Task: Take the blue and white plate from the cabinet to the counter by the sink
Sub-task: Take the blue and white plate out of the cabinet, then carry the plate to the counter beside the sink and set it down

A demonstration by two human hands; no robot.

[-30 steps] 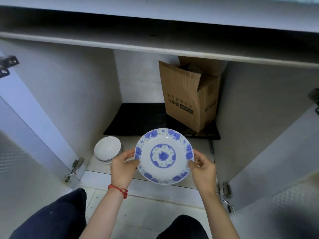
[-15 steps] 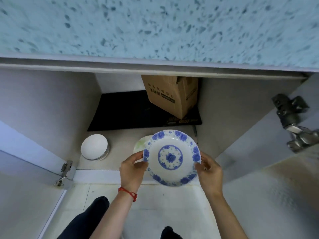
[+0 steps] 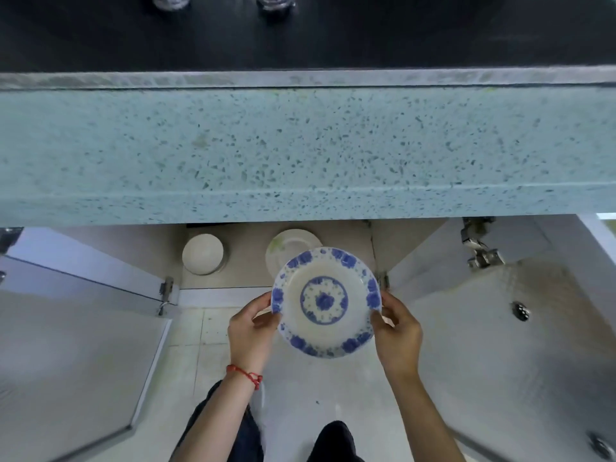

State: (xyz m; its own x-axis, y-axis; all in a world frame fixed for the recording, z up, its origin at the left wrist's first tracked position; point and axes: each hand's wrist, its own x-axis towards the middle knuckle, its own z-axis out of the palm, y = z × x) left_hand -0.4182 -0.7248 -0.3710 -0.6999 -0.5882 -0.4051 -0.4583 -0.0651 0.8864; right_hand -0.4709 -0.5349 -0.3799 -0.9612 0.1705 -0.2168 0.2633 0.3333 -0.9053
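Note:
The blue and white plate (image 3: 326,302) is out of the cabinet, held face up over the floor in front of the open cabinet (image 3: 246,261). My left hand (image 3: 251,328) grips its left rim and my right hand (image 3: 396,331) grips its right rim. Above them runs the speckled pale-green counter (image 3: 300,145); only its front edge and top show here, and no sink is in view.
On the cabinet floor sit a white bowl (image 3: 202,254) and a white plate (image 3: 293,243), partly behind the held plate. Both cabinet doors (image 3: 76,345) (image 3: 510,345) stand open at either side. A dark surface with two glass bases (image 3: 273,1) lies beyond the counter.
The view has risen from inside the cabinet to above the counter edge. The plate has come out of the cabinet and up, still held in both hands.

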